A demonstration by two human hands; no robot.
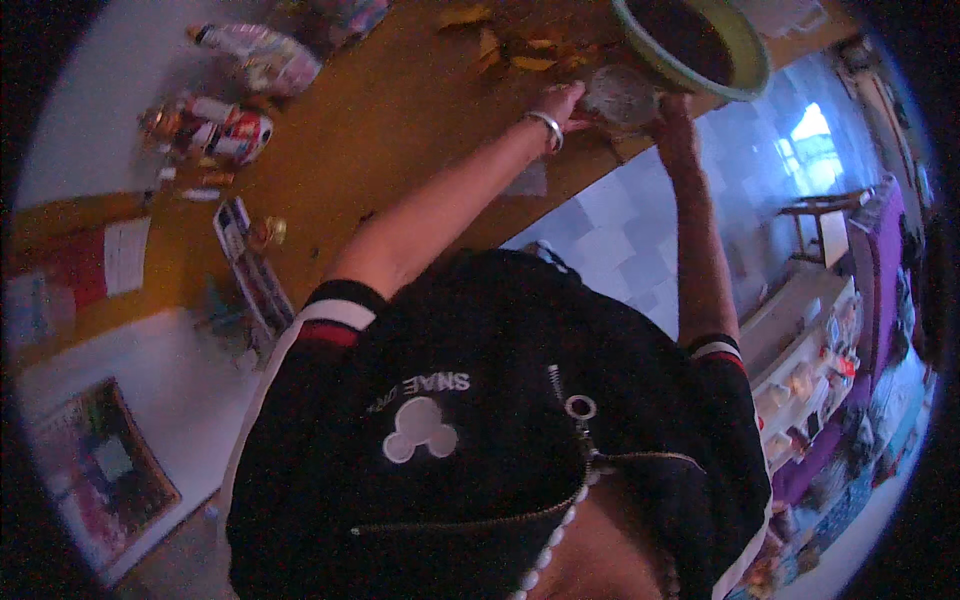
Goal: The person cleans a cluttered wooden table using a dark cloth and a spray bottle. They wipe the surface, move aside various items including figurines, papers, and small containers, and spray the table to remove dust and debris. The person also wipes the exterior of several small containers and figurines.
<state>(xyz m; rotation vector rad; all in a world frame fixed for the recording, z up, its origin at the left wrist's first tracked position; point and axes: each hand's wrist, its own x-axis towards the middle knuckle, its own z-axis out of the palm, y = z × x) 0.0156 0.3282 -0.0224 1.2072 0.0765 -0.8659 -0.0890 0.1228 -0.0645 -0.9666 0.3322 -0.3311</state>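
Observation:
A clear, round container (621, 94), apparently plastic or glass, is between my hands over the wooden table's edge. My left hand (561, 107), with a silver bangle at the wrist, has its fingers against the container's left side. At the opposite side my right hand (675, 120) grips it, its fingers blurred and partly hidden. Just beyond my right hand is a green basin (739, 45) with a pale rim and a dark interior. Several orange-yellow pieces (532, 52), too blurred to identify, lie on the table past the container.
The brown table (420, 97) carries patterned bags (262, 60) and red-and-white packages (232, 135) along the wall. A long box (251, 262) lies left of my arm. Tiled floor (622, 232) shows to the right, with a low cabinet (802, 330) and a purple-covered piece of furniture (877, 262).

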